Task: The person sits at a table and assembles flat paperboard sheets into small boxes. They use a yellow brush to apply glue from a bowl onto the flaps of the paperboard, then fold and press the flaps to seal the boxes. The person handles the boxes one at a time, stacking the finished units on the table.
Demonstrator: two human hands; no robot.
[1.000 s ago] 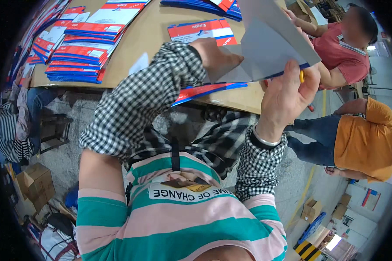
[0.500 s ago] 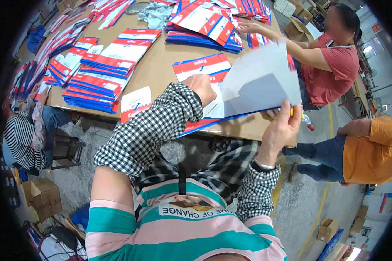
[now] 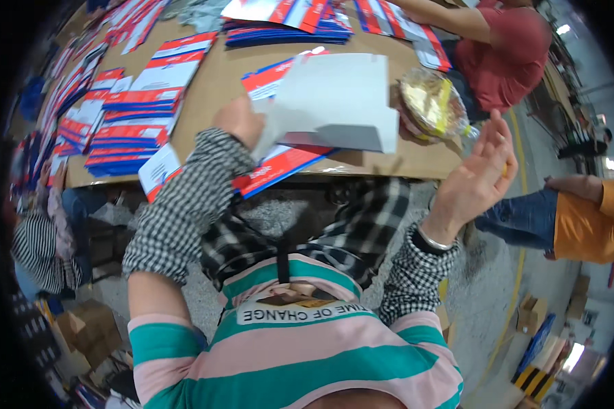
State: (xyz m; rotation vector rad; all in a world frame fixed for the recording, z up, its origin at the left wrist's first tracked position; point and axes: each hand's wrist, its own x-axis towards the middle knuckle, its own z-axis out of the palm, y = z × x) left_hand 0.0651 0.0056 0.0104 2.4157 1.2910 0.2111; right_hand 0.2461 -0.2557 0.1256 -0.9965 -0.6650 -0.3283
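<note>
A cardboard folder [image 3: 334,95] lies near the table's front edge with its plain grey-white inner side up. My left hand [image 3: 241,121] is closed at the folder's left edge, fingertips partly hidden. Beneath it, a red, white and blue printed cardboard piece [image 3: 286,167] juts over the table edge. Off to the right, beyond the table edge, my right hand [image 3: 481,170] is raised and holds nothing; its fingers are stretched out, with a small yellow patch at one of them. Another printed piece [image 3: 160,170] hangs over the edge beside my left sleeve.
Stacks of printed cardboard [image 3: 133,129] fill the left of the table [image 3: 215,88], with another stack [image 3: 286,31] at the back. A round clear-wrapped bundle [image 3: 430,105] with yellow tape sits at the right. A co-worker in red [image 3: 508,54] works there; others are at both sides.
My right hand has let go of the folder and moved away to the right. The folder's raised right side has come down flatter. My view has shifted, and the wrapped bundle now shows.
</note>
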